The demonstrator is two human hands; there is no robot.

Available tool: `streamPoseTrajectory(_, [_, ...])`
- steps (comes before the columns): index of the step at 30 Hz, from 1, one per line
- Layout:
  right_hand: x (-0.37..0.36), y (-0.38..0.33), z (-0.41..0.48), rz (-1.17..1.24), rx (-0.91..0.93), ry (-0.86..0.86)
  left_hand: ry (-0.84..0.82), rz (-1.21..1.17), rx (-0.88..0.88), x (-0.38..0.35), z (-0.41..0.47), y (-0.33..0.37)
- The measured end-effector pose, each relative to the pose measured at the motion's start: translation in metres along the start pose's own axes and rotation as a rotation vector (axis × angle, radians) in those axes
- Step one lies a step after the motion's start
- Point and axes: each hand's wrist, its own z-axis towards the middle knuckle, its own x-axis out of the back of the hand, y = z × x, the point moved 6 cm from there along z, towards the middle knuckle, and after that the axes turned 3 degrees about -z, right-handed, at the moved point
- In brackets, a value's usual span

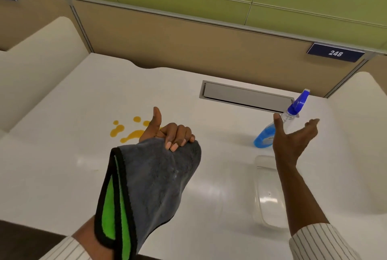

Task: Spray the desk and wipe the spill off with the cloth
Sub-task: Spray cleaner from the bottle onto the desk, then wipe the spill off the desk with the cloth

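Observation:
My left hand (167, 132) grips a grey cloth (155, 180) with a black edge and green underside; the cloth drapes back over my wrist. Just beyond that hand, an orange spill (125, 132) of several blobs lies on the white desk (62, 155), partly hidden by my thumb. A clear spray bottle (267, 136) with blue liquid and a blue trigger head (299, 102) stands at the right. My right hand (293, 140) is open, palm up, right in front of the bottle, holding nothing.
A clear plastic container (270, 197) lies on the desk under my right forearm. A grey cable-tray lid (247, 94) is set into the desk at the back. Tan partition panels and white side dividers (41, 54) enclose the desk. A sign reads 248 (335, 52).

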Motion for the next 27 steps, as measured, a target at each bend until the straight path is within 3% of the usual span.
streamPoseTrajectory(2, [0.013,-0.018,-0.043,0.077,0.037,-0.022,0.019,-0.009,-0.014,-0.004,0.0,0.001])
streamPoseTrajectory(4, [0.016,-0.036,-0.095,0.253,0.011,-0.153,0.036,-0.024,-0.022,-0.009,0.0,0.001])
streamPoseTrajectory(7, [0.004,-0.061,-0.174,0.484,-0.131,-0.461,0.041,-0.041,-0.02,-0.021,0.001,-0.002])
streamPoseTrajectory(11, [-0.021,-0.086,-0.258,0.544,-0.267,-0.92,0.021,-0.063,-0.018,-0.033,-0.004,-0.008])
streamPoseTrajectory(15, [-0.03,-0.094,-0.302,0.596,-0.474,-1.202,0.045,-0.039,-0.016,-0.022,-0.015,-0.002])
streamPoseTrajectory(18, [-0.032,-0.094,-0.312,0.611,-0.57,-1.237,0.132,0.013,-0.009,0.001,-0.029,0.01])
streamPoseTrajectory(24, [-0.04,-0.096,-0.321,0.692,-0.711,-1.106,0.579,0.18,0.052,0.058,-0.104,0.037])
streamPoseTrajectory(27, [-0.043,-0.095,-0.319,0.604,-0.683,-0.991,0.759,0.528,0.032,0.104,-0.149,0.07])
